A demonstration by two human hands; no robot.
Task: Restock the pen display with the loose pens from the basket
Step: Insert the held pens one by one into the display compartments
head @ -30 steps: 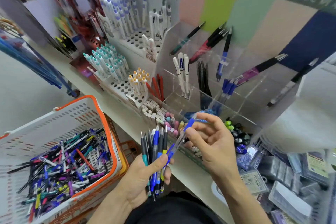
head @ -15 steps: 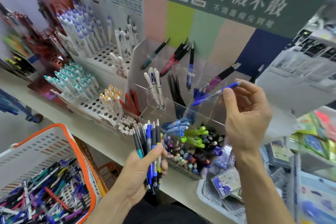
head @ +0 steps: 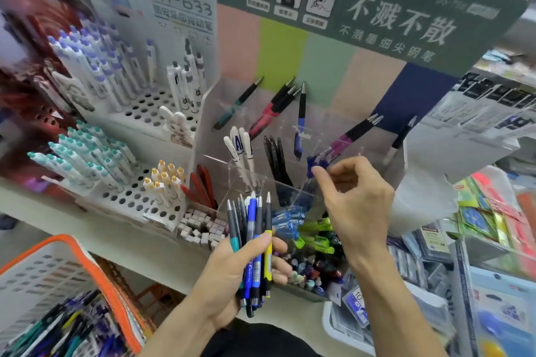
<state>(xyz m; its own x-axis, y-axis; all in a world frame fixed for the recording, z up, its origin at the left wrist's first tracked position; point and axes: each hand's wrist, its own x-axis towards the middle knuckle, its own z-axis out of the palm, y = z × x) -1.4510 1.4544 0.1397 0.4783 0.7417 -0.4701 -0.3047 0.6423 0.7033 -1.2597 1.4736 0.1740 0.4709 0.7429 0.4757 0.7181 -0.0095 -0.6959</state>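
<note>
A fanned bundle of loose click pens with grey, teal, blue and yellow barrels (head: pixel 251 243) is gripped in the left hand (head: pixel 232 278), thumb laid across the barrels and fingers curled behind, tips pointing to twelve o'clock. The right hand (head: pixel 355 206) is raised at one o'clock from that bundle, its fingertips (head: pixel 319 175) drawn together at the blue caps of the blue-capped pens (head: pixel 317 161) standing in a compartment of the clear acrylic tiered pen display (head: pixel 290 182). Whether a cap is pinched or merely touched cannot be told; the hand's own fingers blur that contact.

The step in hand is judged to be the seating of one blue pen among its like. It is done well if the pen is lowered cap-up along the lean of its neighbours, so that none is tipped over the thin acrylic divider into the black pens (head: pixel 275 159) at nine o'clock of that slot. The release should be made only once the tip is felt to rest at the bottom. Colour should be matched before each drop: the purple-barrelled pens (head: pixel 348 136) lie just beyond, at one o'clock, and are easily confused.

The bundle should be kept upright and squeezed evenly, since a loosened thumb would let the outer pens slide. The remaining stock is seen in the white plastic basket with an orange rim (head: pixel 95 264) at eight o'clock, still well filled, so the task is judged far from finished.
</note>
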